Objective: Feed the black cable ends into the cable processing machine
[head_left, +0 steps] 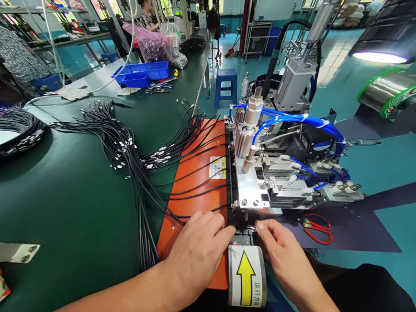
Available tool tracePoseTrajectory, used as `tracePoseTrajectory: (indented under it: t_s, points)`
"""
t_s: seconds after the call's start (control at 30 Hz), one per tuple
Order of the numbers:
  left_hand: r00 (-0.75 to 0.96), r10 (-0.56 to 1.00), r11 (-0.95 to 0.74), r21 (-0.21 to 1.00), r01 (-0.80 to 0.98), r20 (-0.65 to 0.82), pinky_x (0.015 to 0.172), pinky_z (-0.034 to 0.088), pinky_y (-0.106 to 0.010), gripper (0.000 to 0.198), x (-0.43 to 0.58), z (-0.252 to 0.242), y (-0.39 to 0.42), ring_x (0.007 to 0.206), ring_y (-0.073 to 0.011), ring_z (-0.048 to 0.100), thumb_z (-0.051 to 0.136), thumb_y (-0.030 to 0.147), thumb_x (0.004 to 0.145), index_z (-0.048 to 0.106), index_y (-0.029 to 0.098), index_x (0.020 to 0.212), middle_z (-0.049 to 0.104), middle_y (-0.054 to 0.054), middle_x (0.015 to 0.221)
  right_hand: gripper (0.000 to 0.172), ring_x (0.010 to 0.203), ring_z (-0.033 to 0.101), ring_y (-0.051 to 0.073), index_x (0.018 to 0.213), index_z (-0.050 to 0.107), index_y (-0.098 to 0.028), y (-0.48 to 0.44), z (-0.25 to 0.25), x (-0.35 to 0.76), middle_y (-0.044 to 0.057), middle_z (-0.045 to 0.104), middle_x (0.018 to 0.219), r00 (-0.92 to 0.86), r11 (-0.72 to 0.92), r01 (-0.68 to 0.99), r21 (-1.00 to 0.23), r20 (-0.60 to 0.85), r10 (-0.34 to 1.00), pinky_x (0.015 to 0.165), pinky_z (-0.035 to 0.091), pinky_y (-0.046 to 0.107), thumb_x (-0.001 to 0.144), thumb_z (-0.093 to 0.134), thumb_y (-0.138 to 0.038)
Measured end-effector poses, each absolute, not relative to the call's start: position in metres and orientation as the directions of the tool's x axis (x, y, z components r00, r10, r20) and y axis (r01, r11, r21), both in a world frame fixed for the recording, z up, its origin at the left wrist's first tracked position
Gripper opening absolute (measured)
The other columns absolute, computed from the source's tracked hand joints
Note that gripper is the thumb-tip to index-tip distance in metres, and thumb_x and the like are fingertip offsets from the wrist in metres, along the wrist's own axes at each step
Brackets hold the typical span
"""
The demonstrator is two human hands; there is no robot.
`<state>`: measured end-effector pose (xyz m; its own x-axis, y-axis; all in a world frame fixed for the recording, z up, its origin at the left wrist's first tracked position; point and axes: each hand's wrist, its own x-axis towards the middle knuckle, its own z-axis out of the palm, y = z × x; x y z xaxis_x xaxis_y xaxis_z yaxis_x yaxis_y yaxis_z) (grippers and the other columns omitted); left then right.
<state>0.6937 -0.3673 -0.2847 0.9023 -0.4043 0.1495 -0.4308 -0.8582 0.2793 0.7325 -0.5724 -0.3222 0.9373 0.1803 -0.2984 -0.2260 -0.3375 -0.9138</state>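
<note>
My left hand (197,249) lies on the orange plate (192,174), fingers together, pressing a black wire (174,216) toward the black slotted track (239,235). My right hand (286,258) pinches the wire's tiny stripped end at the track, just under the silver pneumatic machine (264,170). Several black wires (129,154) fan from a bundle across the green bench (64,197) onto the orange plate and into the track's slots. A label with a yellow arrow (246,277) sits on the belt end between my hands.
Red-handled scissors (317,228) lie right of the machine. A solder spool (396,91) stands at the far right. Blue trays (142,73) and a blue stool (227,83) are farther back, where another person sits. A coil of wires (11,131) lies at the left.
</note>
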Motion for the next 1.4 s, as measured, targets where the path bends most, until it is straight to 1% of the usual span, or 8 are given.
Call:
tracePoseTrajectory:
  t_s: [0.17,0.27,0.4,0.5,0.63,0.87,1.2,1.4]
  points:
    - [0.927,-0.372,-0.894,0.287,-0.345,-0.043,0.081,0.045,-0.045,0.036,0.688,-0.272,-0.372,0.089,-0.0269,0.052,0.048,0.008,0.094,0.061,0.017,0.126,0.060,-0.009,0.099,0.042,0.057,0.053,0.015,0.084,0.065,-0.019,-0.578,-0.314,0.730,0.000,0.062,0.068,0.944,-0.373,-0.240,-0.896,-0.306,0.127,0.051,0.042,0.025,0.098,0.051,-0.056]
    - [0.928,-0.345,-0.902,0.322,-0.287,-0.139,0.091,0.044,-0.051,0.047,0.686,-0.262,-0.373,0.097,-0.0289,0.053,0.049,0.006,0.089,0.056,0.017,0.134,0.059,-0.011,0.108,0.028,0.071,0.061,0.016,0.095,0.065,-0.023,-0.579,-0.295,0.719,0.000,0.067,0.082,0.985,-0.485,-0.068,-0.872,-0.135,0.104,0.062,0.048,0.025,0.101,0.051,-0.047]
    - [0.923,-0.314,-0.900,0.381,-0.214,-0.222,0.100,0.041,-0.055,0.057,0.685,-0.253,-0.370,0.106,-0.0302,0.052,0.053,0.008,0.082,0.054,0.021,0.137,0.057,-0.011,0.115,0.017,0.088,0.062,0.020,0.107,0.062,-0.024,-0.566,-0.280,0.703,0.002,0.068,0.098,0.776,-0.425,0.586,-0.690,0.329,0.538,0.074,0.048,0.031,0.091,0.068,-0.026]
    - [0.922,-0.309,-0.889,0.414,-0.193,-0.233,0.102,0.039,-0.056,0.064,0.684,-0.254,-0.369,0.109,-0.0311,0.050,0.057,0.013,0.079,0.050,0.020,0.142,0.055,-0.011,0.119,0.020,0.081,0.058,0.021,0.106,0.062,-0.023,-0.550,-0.287,0.696,0.002,0.067,0.091,0.668,-0.418,0.717,-0.558,0.377,0.642,0.068,0.042,0.033,0.088,0.069,-0.018]
    - [0.929,-0.321,-0.885,0.408,-0.225,-0.184,0.100,0.041,-0.053,0.058,0.684,-0.253,-0.366,0.107,-0.0288,0.050,0.051,0.010,0.085,0.049,0.022,0.141,0.055,-0.010,0.117,0.010,0.074,0.054,0.021,0.099,0.061,-0.023,-0.543,-0.300,0.692,0.003,0.062,0.081,0.701,-0.465,0.696,-0.547,0.374,0.607,0.064,0.038,0.034,0.098,0.055,-0.014]
    - [0.848,-0.529,-0.728,0.529,-0.435,-0.031,0.077,0.046,-0.032,0.010,0.691,-0.242,-0.360,0.087,-0.0206,0.055,0.055,0.018,0.097,0.062,0.021,0.104,0.061,-0.003,0.096,0.009,0.081,0.060,0.018,0.095,0.056,-0.024,-0.593,-0.289,0.696,0.002,0.063,0.088,0.813,-0.464,0.525,-0.713,0.260,0.521,0.071,0.052,0.028,0.102,0.051,-0.020]
    - [0.868,-0.462,-0.611,0.644,-0.461,0.182,0.060,0.041,-0.025,0.015,0.701,-0.261,-0.398,0.069,-0.0152,0.053,0.051,0.015,0.099,0.065,0.016,0.093,0.058,-0.003,0.082,0.016,0.087,0.066,0.016,0.111,0.061,-0.028,-0.604,-0.290,0.697,0.001,0.068,0.098,0.954,-0.441,0.202,-0.874,0.075,0.289,0.078,0.056,0.024,0.101,0.055,-0.039]
    - [0.924,-0.315,-0.632,0.677,-0.376,0.219,0.064,0.043,-0.025,0.022,0.698,-0.278,-0.388,0.071,-0.0149,0.054,0.044,0.020,0.103,0.064,0.017,0.093,0.057,-0.003,0.082,0.025,0.086,0.066,0.016,0.120,0.060,-0.031,-0.606,-0.299,0.695,0.000,0.068,0.102,0.959,-0.530,0.272,-0.803,0.182,0.217,0.074,0.056,0.023,0.097,0.064,-0.038]
